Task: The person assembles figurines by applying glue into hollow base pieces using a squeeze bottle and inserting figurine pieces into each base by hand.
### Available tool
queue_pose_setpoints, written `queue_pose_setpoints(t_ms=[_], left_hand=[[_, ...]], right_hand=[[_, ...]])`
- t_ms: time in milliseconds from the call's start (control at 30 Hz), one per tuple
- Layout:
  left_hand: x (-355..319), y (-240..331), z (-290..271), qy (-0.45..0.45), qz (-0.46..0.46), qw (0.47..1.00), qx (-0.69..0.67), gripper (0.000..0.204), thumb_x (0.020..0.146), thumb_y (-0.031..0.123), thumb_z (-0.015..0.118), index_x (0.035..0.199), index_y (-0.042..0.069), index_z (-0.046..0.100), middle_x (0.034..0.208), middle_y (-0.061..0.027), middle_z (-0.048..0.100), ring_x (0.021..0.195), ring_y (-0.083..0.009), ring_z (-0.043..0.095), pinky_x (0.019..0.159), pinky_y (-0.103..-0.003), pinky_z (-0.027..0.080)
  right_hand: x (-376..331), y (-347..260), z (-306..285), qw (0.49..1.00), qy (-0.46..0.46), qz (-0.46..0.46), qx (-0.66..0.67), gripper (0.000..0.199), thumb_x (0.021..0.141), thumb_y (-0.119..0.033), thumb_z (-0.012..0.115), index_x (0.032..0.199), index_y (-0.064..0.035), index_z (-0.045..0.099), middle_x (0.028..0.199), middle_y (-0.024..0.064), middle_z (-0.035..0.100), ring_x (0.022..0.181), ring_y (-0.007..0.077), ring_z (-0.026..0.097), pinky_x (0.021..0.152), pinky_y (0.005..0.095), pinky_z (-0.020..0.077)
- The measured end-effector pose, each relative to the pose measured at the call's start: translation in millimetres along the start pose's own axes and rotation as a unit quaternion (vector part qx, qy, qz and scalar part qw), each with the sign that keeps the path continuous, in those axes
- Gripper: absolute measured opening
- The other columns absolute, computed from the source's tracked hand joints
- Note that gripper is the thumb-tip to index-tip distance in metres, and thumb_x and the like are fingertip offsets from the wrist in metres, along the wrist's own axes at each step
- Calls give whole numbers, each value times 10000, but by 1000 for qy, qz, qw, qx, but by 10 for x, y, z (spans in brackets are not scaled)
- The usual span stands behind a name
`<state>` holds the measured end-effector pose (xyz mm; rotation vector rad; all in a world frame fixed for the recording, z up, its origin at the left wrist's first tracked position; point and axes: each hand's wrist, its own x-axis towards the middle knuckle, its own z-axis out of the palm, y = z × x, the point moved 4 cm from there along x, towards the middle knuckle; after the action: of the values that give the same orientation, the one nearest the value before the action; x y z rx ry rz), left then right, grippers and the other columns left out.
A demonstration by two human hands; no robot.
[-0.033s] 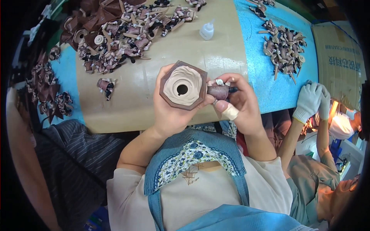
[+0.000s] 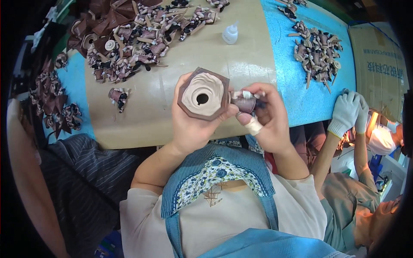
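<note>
Left grip (image 2: 189, 131) wraps closed around brown faceted piece (image 2: 212, 92), hollow side turned to view above the worktop (image 2: 142, 122), while right grip (image 2: 272, 124) pinches small figure (image 2: 243, 102) just beside its rim, contact unclear, probably so both stay steady and the hollow visible

Brown piece (image 2: 214, 102) in hand (image 2: 189, 124); figurine (image 2: 244, 103) alongside

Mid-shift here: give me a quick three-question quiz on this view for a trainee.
1. Which hand holds the many-sided brown piece?
2. True or false: the white bottle is on the tan surface.
3. The right hand holds: A) a small figure; B) the white bottle; C) nothing.

Key: 1. The left hand. 2. True. 3. A.
</note>
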<state>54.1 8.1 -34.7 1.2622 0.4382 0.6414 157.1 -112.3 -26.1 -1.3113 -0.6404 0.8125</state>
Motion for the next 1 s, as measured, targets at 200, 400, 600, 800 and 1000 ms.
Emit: queue_pose_setpoints(t_ms=[200, 400, 600, 800, 1000], left_hand=[[58, -78, 71, -11, -74, 994, -82, 577, 735, 23, 789, 1165, 2, 405, 1000, -104, 629, 940, -172, 631, 828, -293, 527], [99, 71, -15, -112, -12, 994, -9, 737, 671, 96, 857, 1236, 6, 393, 1114, -89, 563, 1047, -154, 554, 913, -303, 456], [66, 110, -65, -168, -82, 982, -9, 772, 638, 114, 853, 1249, -2, 395, 1124, -72, 546, 1056, -146, 536, 922, -293, 433], [56, 126, 84, -175, -65, 976, 115, 723, 602, 125, 854, 1197, 8, 460, 1058, -65, 596, 973, -132, 584, 856, -295, 475], [61, 192, 143, -146, 9, 972, 182, 630, 630, 151, 798, 1138, 5, 455, 933, -156, 657, 845, -272, 682, 733, -351, 536]], right_hand=[[34, 10, -129, 948, -41, -224, -224, 456, 724, 67, 657, 1137, -14, 480, 1025, 160, 580, 937, 235, 563, 800, 293, 452], [105, -82, -237, 999, -24, 19, 41, 380, 797, 8, 641, 1136, -19, 473, 1088, 82, 543, 986, 159, 551, 861, 288, 451], [214, -303, -283, 994, -105, 22, -1, 361, 799, -55, 652, 1111, -33, 472, 1055, 47, 519, 953, 125, 529, 838, 276, 445], [253, -563, -14, 936, -166, -129, -281, 330, 716, -18, 696, 978, -39, 496, 885, 93, 521, 716, 219, 526, 666, 314, 429], [283, -749, 150, 845, -234, -213, -430, 352, 697, -15, 702, 972, -21, 483, 869, 139, 534, 718, 282, 538, 610, 348, 433]])
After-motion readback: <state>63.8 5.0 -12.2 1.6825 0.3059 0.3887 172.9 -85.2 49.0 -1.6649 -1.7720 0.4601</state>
